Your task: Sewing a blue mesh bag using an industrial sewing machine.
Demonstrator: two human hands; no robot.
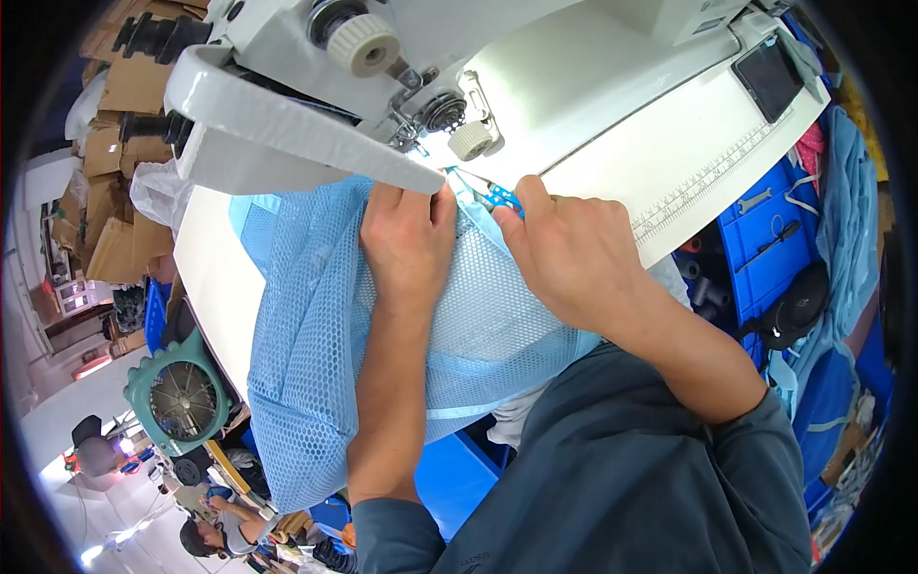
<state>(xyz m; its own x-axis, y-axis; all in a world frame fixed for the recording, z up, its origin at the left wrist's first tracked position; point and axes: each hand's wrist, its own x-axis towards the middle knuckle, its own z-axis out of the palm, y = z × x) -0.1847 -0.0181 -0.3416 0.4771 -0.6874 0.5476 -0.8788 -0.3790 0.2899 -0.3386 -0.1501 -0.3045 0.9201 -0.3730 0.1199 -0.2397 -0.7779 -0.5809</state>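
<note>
Light blue mesh fabric point(316, 316) with a paler edging strip hangs over the front of a white sewing machine point(535, 86) and its table. My left hand point(406, 239) is closed on the mesh just below the presser area, its fingertips partly hidden by the machine's white guard arm point(306, 124). Beside it, my right hand point(574, 253) grips a small slim tool point(502, 197) with a blue, white-spotted handle; its thin metal end points toward the needle area, and its exact kind is unclear. The edging strip point(473, 210) runs between both hands.
A phone point(768, 80) lies on the table's far right, past a printed ruler scale point(698, 182). Blue trays point(765, 249) with a wrench and a black pouch point(796, 306) stand at right. A green fan point(182, 394) and cardboard boxes point(134, 81) are left; people sit lower left.
</note>
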